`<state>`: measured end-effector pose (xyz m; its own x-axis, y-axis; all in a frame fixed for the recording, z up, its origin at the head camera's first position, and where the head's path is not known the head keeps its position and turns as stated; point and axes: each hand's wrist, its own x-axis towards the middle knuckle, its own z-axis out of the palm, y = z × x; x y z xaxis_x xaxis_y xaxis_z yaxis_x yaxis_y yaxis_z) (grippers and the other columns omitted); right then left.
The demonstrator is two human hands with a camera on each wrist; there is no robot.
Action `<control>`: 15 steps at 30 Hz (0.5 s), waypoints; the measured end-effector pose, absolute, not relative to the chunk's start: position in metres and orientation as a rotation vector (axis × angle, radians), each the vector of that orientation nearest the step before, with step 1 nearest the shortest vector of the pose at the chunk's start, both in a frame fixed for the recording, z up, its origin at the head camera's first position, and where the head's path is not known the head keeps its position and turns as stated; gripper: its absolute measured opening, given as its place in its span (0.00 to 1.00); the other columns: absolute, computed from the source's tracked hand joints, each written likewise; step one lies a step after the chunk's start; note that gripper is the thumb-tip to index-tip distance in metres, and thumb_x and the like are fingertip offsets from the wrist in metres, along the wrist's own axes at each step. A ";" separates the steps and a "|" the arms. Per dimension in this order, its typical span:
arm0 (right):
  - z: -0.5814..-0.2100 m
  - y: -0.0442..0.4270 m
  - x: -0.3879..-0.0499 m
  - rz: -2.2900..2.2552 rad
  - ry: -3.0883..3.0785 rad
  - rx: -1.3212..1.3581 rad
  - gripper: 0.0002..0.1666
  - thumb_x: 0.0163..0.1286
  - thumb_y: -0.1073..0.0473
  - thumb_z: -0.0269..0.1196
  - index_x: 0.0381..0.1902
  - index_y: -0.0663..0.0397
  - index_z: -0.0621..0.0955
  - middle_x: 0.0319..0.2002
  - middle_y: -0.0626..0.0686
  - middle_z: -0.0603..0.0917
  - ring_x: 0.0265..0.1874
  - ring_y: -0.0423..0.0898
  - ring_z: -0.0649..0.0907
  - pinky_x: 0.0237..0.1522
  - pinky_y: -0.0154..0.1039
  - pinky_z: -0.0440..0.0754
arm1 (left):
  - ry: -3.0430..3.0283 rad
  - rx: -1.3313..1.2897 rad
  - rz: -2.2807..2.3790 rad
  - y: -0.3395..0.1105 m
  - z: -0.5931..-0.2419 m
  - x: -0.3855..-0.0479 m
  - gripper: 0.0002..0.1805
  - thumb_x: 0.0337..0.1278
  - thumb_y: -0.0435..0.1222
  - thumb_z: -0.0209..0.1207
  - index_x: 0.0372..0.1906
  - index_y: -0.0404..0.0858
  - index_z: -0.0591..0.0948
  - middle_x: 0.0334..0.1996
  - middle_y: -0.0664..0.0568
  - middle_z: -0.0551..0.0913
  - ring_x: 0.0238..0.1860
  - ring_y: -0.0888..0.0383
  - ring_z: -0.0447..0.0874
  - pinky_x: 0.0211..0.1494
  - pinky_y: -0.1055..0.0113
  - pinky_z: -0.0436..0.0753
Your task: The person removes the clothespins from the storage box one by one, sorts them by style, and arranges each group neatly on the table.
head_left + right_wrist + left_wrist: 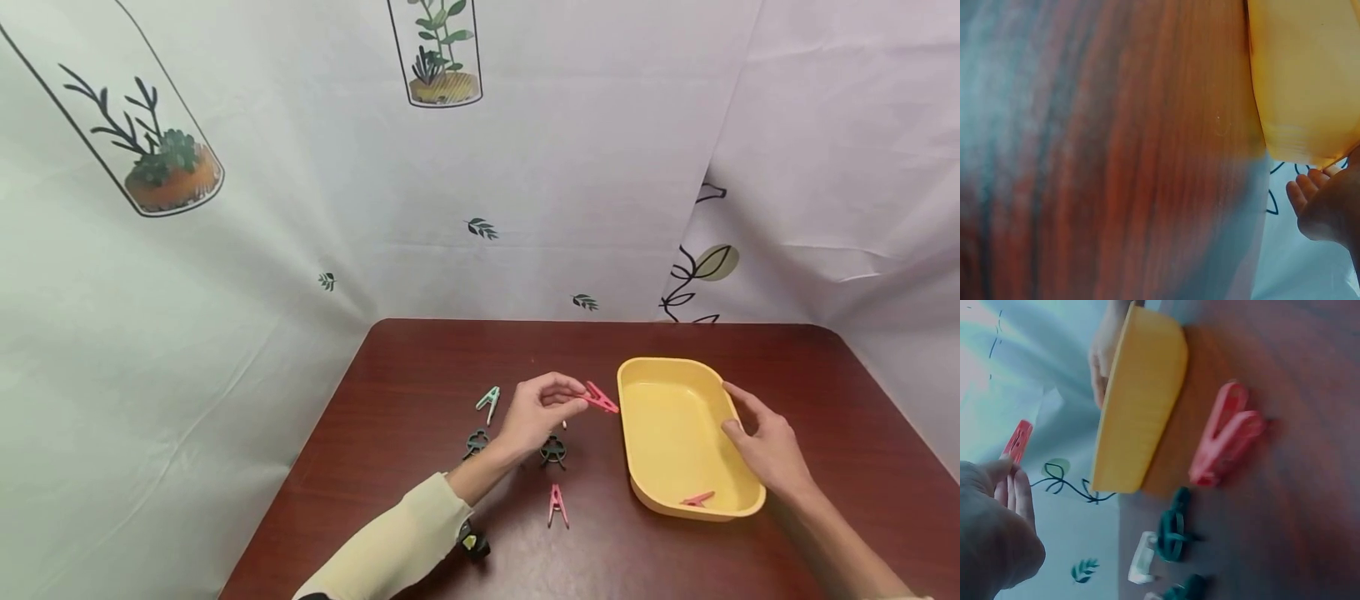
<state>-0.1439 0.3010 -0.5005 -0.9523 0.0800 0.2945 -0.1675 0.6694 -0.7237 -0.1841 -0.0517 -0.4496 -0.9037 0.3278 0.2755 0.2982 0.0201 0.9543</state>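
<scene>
My left hand (538, 410) pinches a red clothespin (602, 399) between thumb and fingers, above the table and just left of a yellow plastic basin (632, 462). The left wrist view also shows this clothespin (1019, 439) sticking out from the fingertips. At the basin's right side my right hand (772, 450) holds the rim, thumb on top and fingers along the outer wall. Inside the basin, near its front end, lies another red clothespin (698, 500). A third red clothespin (556, 498) lies on the table, nearer than my left hand.
On the brown table (435, 350) lie a pale green clothespin (492, 395) and two dark green clips (477, 443) around the left forearm. A pale clip is partly hidden behind the left hand. A black object (474, 543) shows beside the left sleeve. Patterned cloth (525, 183) hangs behind.
</scene>
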 end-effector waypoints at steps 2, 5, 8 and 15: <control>-0.500 0.300 -0.144 1.170 -2.585 0.074 0.33 0.76 0.68 0.59 0.77 0.63 0.71 0.55 0.77 0.80 0.20 0.39 0.80 0.20 0.33 0.80 | 2.222 0.658 2.112 -0.060 -0.454 -0.179 0.09 0.64 0.28 0.72 0.46 0.31 0.88 0.42 0.43 0.91 0.39 0.64 0.89 0.39 0.74 0.86; -0.501 0.299 -0.144 1.173 -2.583 0.075 0.33 0.76 0.68 0.59 0.77 0.63 0.71 0.55 0.76 0.80 0.21 0.39 0.80 0.20 0.33 0.80 | 2.222 0.625 2.161 -0.073 -0.464 -0.172 0.09 0.62 0.25 0.71 0.46 0.27 0.87 0.42 0.37 0.91 0.39 0.64 0.89 0.44 0.73 0.87; -0.500 0.299 -0.144 1.173 -2.581 0.077 0.33 0.76 0.68 0.59 0.77 0.64 0.71 0.54 0.76 0.81 0.21 0.39 0.80 0.20 0.33 0.80 | 2.228 0.576 2.184 -0.087 -0.472 -0.165 0.10 0.62 0.23 0.71 0.47 0.25 0.86 0.43 0.34 0.90 0.40 0.64 0.89 0.47 0.71 0.88; -0.500 0.301 -0.145 1.154 -2.587 0.072 0.33 0.75 0.68 0.60 0.77 0.64 0.71 0.58 0.77 0.79 0.22 0.39 0.79 0.21 0.32 0.79 | 2.267 0.455 2.158 -0.116 -0.482 -0.151 0.09 0.63 0.23 0.70 0.47 0.25 0.86 0.43 0.35 0.90 0.41 0.65 0.88 0.47 0.72 0.87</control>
<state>-0.1448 0.3010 -0.5002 -0.9517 0.0781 0.2968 -0.1688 0.6747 -0.7186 -0.1510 -0.1162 -0.4824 -0.9584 0.1920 0.2114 0.2206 0.0277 0.9750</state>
